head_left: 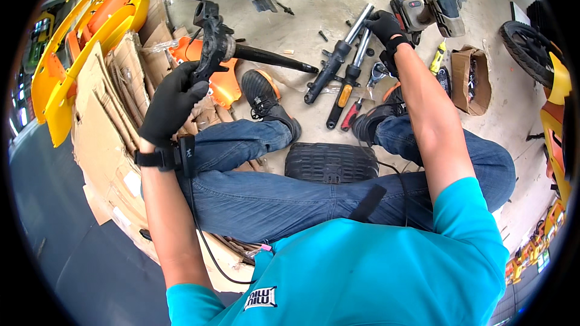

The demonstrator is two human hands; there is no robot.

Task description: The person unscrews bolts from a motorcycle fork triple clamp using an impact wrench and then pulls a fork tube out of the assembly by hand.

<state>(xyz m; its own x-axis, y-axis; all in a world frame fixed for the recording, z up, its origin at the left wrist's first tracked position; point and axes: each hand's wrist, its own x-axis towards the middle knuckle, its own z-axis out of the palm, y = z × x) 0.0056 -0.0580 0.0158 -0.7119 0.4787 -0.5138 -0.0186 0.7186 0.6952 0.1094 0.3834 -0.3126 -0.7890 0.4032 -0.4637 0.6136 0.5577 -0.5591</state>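
glossy, curved yellow plastic panels [130, 18] lie beyond the left grip, to its left; nearer it, flattened brown cardboard [96, 105], ribbed at its edges. the left grip [174, 104], in matte black fabric, is wrapped round a black metal stem [212, 42]: a chunky, lobed clamp whose tapered rod points right. behind that grip lies a smooth orange panel [225, 84]. between the grips, two fork legs [339, 55], polished tubes in dark sleeves, rest on the concrete floor [290, 24]. the right grip [383, 27] covers their upper ends; whether it is closed on one i cannot tell. just right of it stands a grey-and-black power tool [426, 9]; farther right, an open cardboard box [471, 78]. below the left grip, a turquoise shirt [374, 265] bears a white patch [261, 297] with dark lettering.
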